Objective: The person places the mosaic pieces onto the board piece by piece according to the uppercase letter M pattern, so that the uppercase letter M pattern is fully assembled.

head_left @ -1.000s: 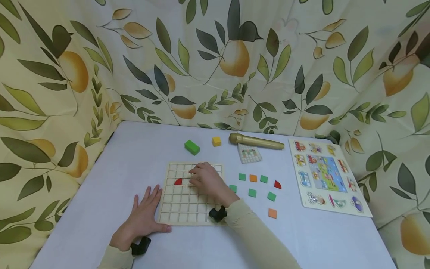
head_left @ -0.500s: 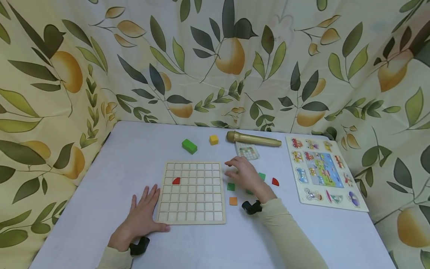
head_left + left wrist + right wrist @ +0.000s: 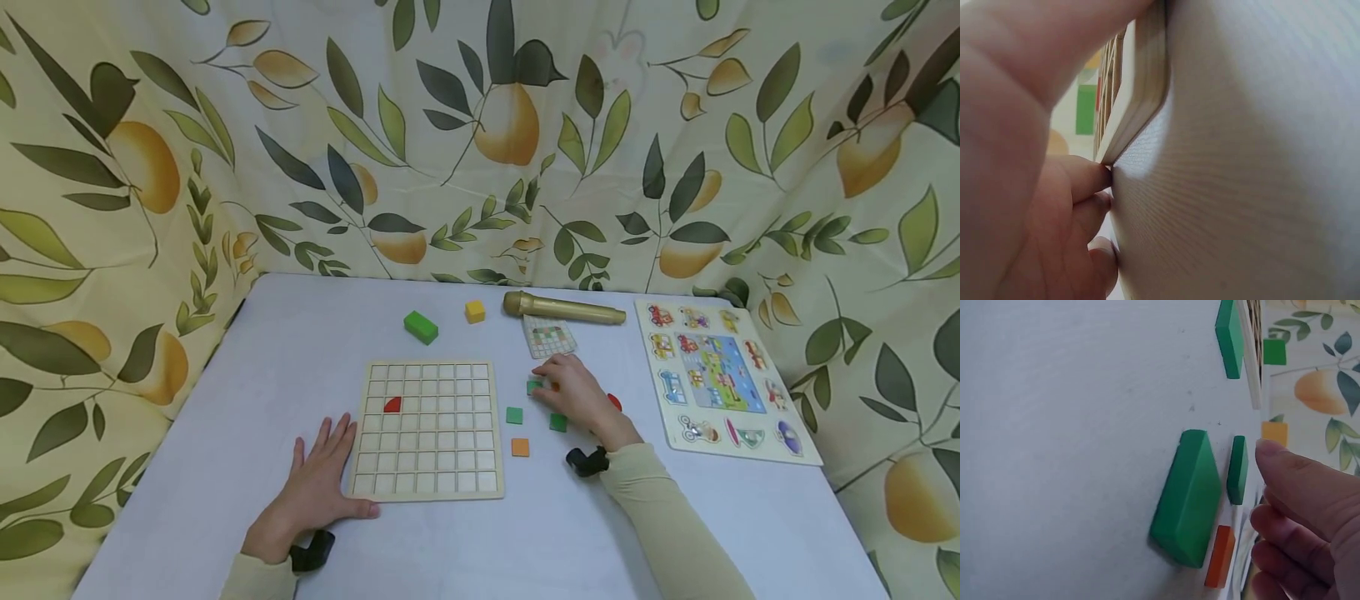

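Note:
My left hand point(image 3: 318, 475) lies flat with spread fingers on the table, along the left edge of a wooden grid board point(image 3: 427, 492). Its thumb is at the board's near left corner; the left wrist view shows fingertips by the board's side. One red quarter-round piece point(image 3: 392, 405) sits in the grid. Right of the board, my right hand point(image 3: 577, 393) is over loose tiles, its fingertips at a green square tile point(image 3: 533, 387). In the right wrist view its thumb and loosely bent fingers point(image 3: 1291, 462) hold nothing and are just apart from a green tile point(image 3: 1237, 470).
More tiles lie nearby: green point(image 3: 514, 415), another green point(image 3: 558, 422) and orange point(image 3: 520, 447). Behind are a green block point(image 3: 421, 327), a yellow cube point(image 3: 475, 312), a pattern card point(image 3: 550, 337) and a gold microphone point(image 3: 566, 308). A picture puzzle board point(image 3: 682, 433) is at right.
My right hand has left the grid board, moving right to the loose tiles and then a little farther right and nearer. My left hand has stayed by the board.

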`<act>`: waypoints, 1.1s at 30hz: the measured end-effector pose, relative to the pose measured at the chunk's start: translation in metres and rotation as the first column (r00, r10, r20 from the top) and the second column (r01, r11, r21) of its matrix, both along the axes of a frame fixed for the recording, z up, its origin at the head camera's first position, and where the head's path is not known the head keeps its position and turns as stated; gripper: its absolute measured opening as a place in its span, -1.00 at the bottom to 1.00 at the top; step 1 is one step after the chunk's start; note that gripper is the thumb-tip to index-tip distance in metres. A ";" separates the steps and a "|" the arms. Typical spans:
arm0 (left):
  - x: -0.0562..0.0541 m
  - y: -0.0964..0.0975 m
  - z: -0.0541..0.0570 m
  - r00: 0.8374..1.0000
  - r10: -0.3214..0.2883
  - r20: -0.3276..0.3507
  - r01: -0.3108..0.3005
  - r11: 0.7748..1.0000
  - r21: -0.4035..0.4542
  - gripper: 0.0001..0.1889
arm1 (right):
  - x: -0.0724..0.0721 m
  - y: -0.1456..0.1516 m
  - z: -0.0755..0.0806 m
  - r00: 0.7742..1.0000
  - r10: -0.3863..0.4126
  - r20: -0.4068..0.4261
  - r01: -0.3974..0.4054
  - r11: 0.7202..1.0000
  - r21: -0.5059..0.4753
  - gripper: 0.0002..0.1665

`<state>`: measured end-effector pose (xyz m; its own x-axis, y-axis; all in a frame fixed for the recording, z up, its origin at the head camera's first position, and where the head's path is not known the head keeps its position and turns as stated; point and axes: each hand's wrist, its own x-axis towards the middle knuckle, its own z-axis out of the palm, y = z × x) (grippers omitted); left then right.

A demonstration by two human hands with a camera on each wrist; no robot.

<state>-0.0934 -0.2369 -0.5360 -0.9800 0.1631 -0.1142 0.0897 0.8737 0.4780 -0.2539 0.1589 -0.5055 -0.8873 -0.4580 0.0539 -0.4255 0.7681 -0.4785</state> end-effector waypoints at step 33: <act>0.000 -0.001 0.002 1.000 -0.009 0.004 0.009 1.000 -0.007 0.42 | -0.001 -0.001 -0.005 0.994 -0.079 0.080 0.076 0.996 0.036 -0.63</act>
